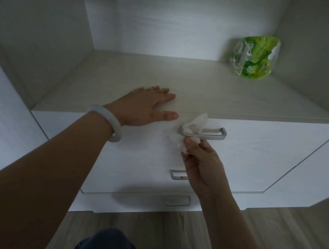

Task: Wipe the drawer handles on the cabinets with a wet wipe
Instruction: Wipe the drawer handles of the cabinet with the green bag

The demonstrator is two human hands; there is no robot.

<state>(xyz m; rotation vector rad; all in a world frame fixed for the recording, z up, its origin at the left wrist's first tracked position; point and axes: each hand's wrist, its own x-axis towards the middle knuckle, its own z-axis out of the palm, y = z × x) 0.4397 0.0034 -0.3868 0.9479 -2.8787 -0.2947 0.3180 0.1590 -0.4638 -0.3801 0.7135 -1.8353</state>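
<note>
Right hand: reaches up, fingers pinching wet wipe.
Wet wipe: crumpled, draped over left end of top drawer handle.
Handle: long axis horizontal.
Left hand: fingers spread flat on worktop.

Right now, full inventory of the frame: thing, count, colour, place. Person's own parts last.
wet wipe: 1, white, crumpled round the left end of the top drawer handle
top drawer handle: 1, silver, on the top drawer front
middle drawer handle: 1, silver, below it, partly hidden by the right hand
bottom drawer handle: 1, silver, lowest drawer
cabinet: 1, white fronts, pale top
wipe packet: 1, green and clear, back right on the cabinet top
floor: grey-brown wood, below the cabinet
bangle: 1, pale white, on the left wrist
left hand: flat on the cabinet top, fingers straight
right hand: fingers pinch the wet wipe at the handle
</note>
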